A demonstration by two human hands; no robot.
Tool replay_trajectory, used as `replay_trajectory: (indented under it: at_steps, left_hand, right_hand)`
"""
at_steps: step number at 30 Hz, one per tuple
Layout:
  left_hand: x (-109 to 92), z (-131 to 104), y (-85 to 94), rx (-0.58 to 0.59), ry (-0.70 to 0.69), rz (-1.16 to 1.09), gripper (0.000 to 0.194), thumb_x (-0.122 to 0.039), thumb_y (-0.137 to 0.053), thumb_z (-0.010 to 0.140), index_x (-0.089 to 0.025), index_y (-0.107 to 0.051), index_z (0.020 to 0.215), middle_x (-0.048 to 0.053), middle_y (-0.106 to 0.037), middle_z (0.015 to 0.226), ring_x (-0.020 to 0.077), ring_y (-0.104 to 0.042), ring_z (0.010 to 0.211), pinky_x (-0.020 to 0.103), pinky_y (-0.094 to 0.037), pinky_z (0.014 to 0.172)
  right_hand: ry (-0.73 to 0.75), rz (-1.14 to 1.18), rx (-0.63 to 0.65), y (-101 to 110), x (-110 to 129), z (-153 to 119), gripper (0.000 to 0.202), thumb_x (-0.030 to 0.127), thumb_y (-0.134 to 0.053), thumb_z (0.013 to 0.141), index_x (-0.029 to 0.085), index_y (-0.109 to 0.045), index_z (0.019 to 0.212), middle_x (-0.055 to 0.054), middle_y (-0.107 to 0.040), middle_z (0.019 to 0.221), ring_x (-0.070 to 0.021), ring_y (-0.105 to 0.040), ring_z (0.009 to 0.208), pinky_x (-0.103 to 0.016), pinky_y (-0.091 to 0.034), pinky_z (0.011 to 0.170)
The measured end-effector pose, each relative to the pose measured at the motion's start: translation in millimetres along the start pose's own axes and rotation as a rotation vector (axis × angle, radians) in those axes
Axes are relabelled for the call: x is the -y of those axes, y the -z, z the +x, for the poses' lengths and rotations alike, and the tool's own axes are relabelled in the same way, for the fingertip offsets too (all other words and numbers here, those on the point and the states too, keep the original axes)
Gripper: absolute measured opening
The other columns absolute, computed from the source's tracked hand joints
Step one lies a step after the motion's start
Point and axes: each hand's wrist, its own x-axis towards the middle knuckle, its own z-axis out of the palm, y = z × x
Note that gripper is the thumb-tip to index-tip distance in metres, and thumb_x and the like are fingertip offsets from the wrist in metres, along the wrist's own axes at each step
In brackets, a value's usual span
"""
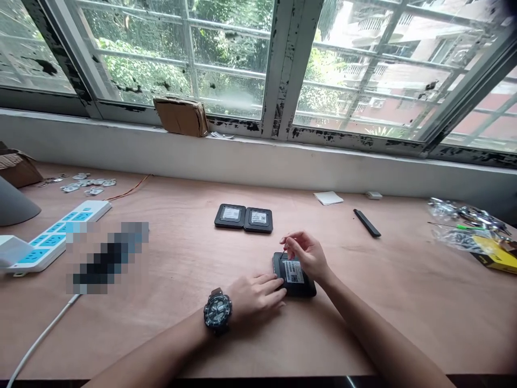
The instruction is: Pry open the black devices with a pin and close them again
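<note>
A flat black rectangular device (293,272) with a white printed label lies on the table in front of me. My left hand (258,293), with a black watch (218,311) on its wrist, rests flat beside it. Its fingers are stretched out, and the fingertips touch the device's left edge. Above the device's far left corner, my right hand (305,253) pinches a thin dark rod; its tip points down at the device, and its exact kind is too small to make out. Two similar black devices (230,215) with white labels lie side by side farther back.
A white power strip (56,237) and a pixelated dark object (107,261) with a white cable lie left. At the right are a black bar (367,223), plastic bags (460,237) and a yellow box (495,253). A white pad (328,198) sits near the wall.
</note>
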Motion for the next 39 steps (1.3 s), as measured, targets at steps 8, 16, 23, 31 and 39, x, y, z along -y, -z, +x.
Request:
replay_trajectory:
  at_steps: [8,16,23,31,39]
  left_hand:
    - [5.4,7.1,9.9,0.089,0.096,-0.038,0.058,-0.054,-0.064,0.096,-0.02,-0.055,0.142,0.014,-0.057,0.146,0.0316,-0.056,0.134,0.046,-0.05,0.109]
    - [18.6,22.4,-10.7,0.159,0.28,-0.081,0.124,-0.091,-0.063,0.068,-0.014,-0.028,0.159,0.022,-0.042,0.156,0.04,-0.039,0.145,0.06,-0.029,0.12]
    - [17.0,23.7,-9.2,0.12,0.295,-0.119,0.112,-0.075,-0.075,0.072,-0.014,-0.032,0.156,0.019,-0.049,0.15,0.0367,-0.048,0.137,0.055,-0.031,0.119]
    - [18.6,22.3,-12.3,0.071,0.298,-0.119,0.115,-0.07,-0.08,0.068,-0.017,-0.031,0.157,0.018,-0.053,0.146,0.0374,-0.051,0.133,0.055,-0.033,0.118]
    - [18.3,21.5,-14.5,0.034,0.335,-0.157,0.117,-0.057,-0.085,0.064,-0.016,-0.026,0.157,0.019,-0.053,0.142,0.0386,-0.053,0.127,0.054,-0.043,0.109]
  right_hand:
    - [0.172,-0.938,0.012,102.3,-14.9,-5.2,0.028,0.05,-0.057,0.099,0.026,-0.072,0.102,-0.005,-0.077,0.094,-0.019,-0.068,0.067,-0.03,-0.047,0.06]
    - [0.106,-1.053,0.128,117.3,-27.8,-35.7,0.026,0.044,-0.054,0.101,0.028,-0.073,0.108,-0.006,-0.072,0.119,-0.0183,-0.072,0.071,-0.031,-0.052,0.066]
    - [0.009,-0.856,0.206,72.9,-17.6,-39.0,0.023,0.039,-0.054,0.101,0.027,-0.071,0.111,-0.004,-0.076,0.105,-0.0215,-0.072,0.087,-0.034,-0.055,0.078]
    - [0.07,-1.093,0.221,60.3,-12.7,-36.8,0.02,0.037,-0.054,0.102,0.025,-0.069,0.106,-0.006,-0.075,0.102,-0.0229,-0.07,0.087,-0.033,-0.05,0.073]
    - [0.19,-1.303,0.182,32.2,-7.7,-25.7,0.033,0.051,-0.053,0.101,0.021,-0.06,0.09,-0.01,-0.068,0.09,-0.0265,-0.064,0.081,-0.036,-0.046,0.072]
